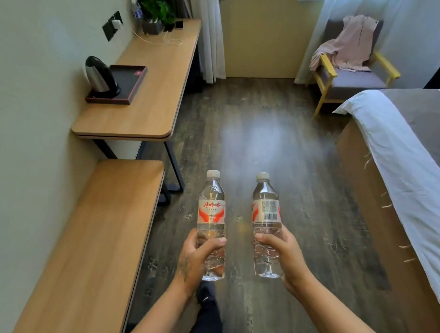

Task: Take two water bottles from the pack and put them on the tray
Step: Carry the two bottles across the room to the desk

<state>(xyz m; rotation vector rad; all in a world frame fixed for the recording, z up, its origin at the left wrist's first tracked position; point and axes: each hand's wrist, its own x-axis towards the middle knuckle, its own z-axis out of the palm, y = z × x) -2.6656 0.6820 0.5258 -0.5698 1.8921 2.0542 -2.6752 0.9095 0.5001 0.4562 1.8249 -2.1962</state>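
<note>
I hold two clear water bottles upright over the dark wood floor, both with white caps and red-and-white labels. My left hand grips the lower part of the left bottle. My right hand grips the lower part of the right bottle. The dark tray lies on the wooden desk far ahead on the left, well beyond both bottles. A steel kettle stands on the tray's near left part. The pack is not in view.
A low wooden bench runs along the left wall below the desk. A bed fills the right side. At the back stand an armchair with pink clothes, a plant and a cable on the desk.
</note>
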